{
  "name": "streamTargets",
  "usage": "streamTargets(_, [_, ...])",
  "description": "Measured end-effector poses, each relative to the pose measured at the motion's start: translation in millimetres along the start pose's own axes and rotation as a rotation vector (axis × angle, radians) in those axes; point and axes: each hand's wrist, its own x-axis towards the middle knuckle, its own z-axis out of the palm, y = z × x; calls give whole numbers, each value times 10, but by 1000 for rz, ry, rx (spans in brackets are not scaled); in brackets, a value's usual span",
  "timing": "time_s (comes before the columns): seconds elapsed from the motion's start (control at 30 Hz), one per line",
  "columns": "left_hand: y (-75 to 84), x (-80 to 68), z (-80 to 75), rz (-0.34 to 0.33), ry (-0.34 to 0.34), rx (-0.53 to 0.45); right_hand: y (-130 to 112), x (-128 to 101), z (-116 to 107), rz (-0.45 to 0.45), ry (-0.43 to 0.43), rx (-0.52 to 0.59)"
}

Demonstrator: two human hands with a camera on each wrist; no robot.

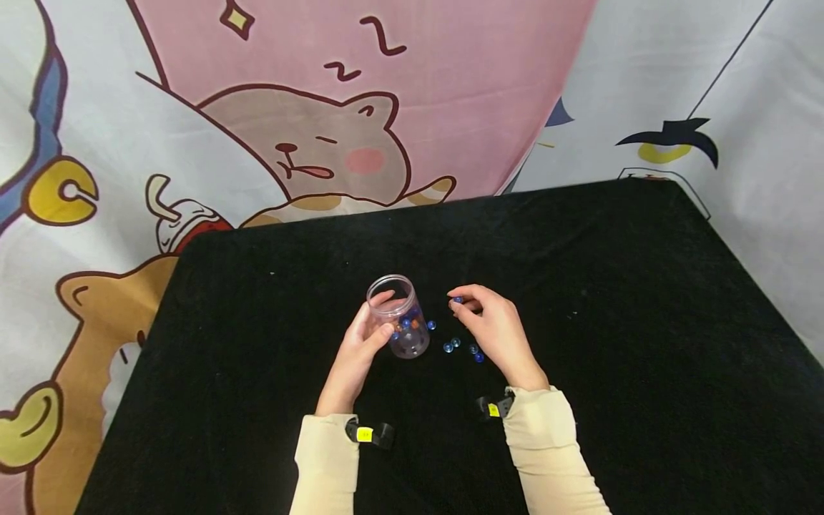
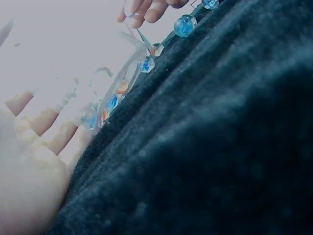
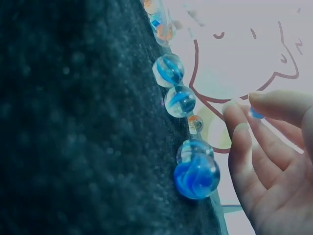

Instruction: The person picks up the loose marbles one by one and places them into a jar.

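In the head view my left hand (image 1: 360, 347) grips a clear plastic jar (image 1: 410, 348) around its side, thumb on the near face. The jar's open mouth faces up and leans slightly left. Several blue and orange marbles lie inside it. Right of the jar, my right hand (image 1: 498, 329) pinches a blue marble (image 1: 458, 300) between thumb and fingertips, raised off the cloth. That pinched marble (image 3: 256, 114) is mostly covered by the fingers in the right wrist view. Several loose glass marbles (image 1: 455, 342) lie on the cloth between the jar and my right hand.
A black cloth (image 1: 618, 343) covers the table. One loose marble (image 1: 431, 325) lies right beside the jar, and a dark blue marble (image 3: 197, 176) is nearest the right wrist camera. Behind the table hangs a printed cartoon curtain (image 1: 309, 157).
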Motion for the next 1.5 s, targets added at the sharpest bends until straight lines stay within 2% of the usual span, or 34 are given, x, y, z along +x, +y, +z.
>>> streamTargets(0.3, [4,8,8,5,-3,-1,-3,-3,-10,-53,46,-11])
streamTargets(0.8, [-1,-7,12,-9,14,5,-28,-16,9,-22,-51,-34])
streamTargets(1.03, [122,-29,50,-11,-1,-15,-29,-10,7,36,-73,-24])
streamTargets(1.2, [194,-47,82,-8,1,-1,-16,-14,10,27,-80,-56])
streamTargets(1.5, [215,-52,95,9,1,6,23,-5,46,12,-65,-77])
